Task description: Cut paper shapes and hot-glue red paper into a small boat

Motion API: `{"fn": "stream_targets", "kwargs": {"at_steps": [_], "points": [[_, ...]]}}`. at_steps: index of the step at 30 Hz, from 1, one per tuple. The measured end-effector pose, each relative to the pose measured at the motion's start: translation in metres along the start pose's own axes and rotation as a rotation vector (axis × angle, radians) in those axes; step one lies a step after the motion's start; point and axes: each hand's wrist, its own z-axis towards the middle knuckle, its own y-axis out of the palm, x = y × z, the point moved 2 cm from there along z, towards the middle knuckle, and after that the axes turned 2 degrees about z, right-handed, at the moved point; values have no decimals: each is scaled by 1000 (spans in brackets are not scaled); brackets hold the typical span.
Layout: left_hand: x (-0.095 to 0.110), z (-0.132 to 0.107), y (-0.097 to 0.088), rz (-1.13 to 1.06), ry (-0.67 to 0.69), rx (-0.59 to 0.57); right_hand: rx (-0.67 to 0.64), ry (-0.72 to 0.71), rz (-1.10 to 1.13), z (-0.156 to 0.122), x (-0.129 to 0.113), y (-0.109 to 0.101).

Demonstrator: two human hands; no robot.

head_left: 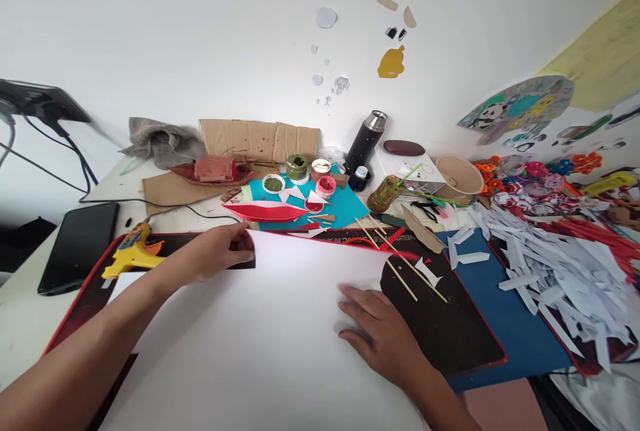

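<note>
A large white sheet of paper (260, 344) covers most of the dark mat (450, 324) in front of me. At its far edge, left of the middle, my left hand (225, 254) is closed, with thumb and fingers pinching the paper's corner. My right hand (377, 331) lies on the right part of the sheet with its fingers spread. Beyond the paper's far edge sits a red paper boat shape (265, 211) with a white rim. A yellow glue gun (133, 254) lies behind my left forearm. Thin wooden sticks (400, 277) rest on the mat beyond my right hand.
Open paint jars (297, 167) stand on a turquoise sheet (350, 204). A black flask (366, 141) leans near the wall beside a jar of murky water (385, 194). Cut white paper strips (565, 271) pile up at right. A phone (77, 247) lies at left.
</note>
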Motion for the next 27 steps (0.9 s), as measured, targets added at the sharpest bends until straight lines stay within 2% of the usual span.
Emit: {"fn": "stream_targets", "kwargs": {"at_steps": [3,6,10,14,18,27], "points": [[1,1,-1,92,-16,118,26,-14,-34,-10,6,-8],[4,4,10,189,17,198,55,-12,-53,-17,9,-12],[15,13,28,278,90,144,70,-2,-59,-19,9,-13],[24,16,31,338,74,90,74,0,-52,-18,9,-13],[18,13,26,391,43,171,103,15,-50,-21,13,-13],[0,12,25,235,15,193,143,36,-42,-26,20,-17]]}}
